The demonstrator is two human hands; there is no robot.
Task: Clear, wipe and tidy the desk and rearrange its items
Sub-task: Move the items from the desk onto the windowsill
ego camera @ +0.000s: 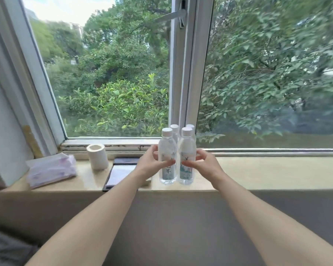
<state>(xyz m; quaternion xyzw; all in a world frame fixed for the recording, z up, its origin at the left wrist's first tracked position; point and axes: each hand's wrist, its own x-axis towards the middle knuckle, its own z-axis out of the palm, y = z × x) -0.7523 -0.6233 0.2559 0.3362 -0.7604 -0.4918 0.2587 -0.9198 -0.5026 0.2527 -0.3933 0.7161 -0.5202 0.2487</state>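
At the windowsill's (258, 169) front edge, left hand (150, 162) and right hand (205, 162) each clasp 1 of 4 water bottles (167, 144), seemingly squeezing them into a tidy cluster.

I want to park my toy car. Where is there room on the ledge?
The biggest bare patch is the ledge right of the bottles, to the picture's edge. A small gap lies between the tissues and the roll. From the roll to the bottles it is crowded: a folder, plus the left hand and right hand holding the bottles.
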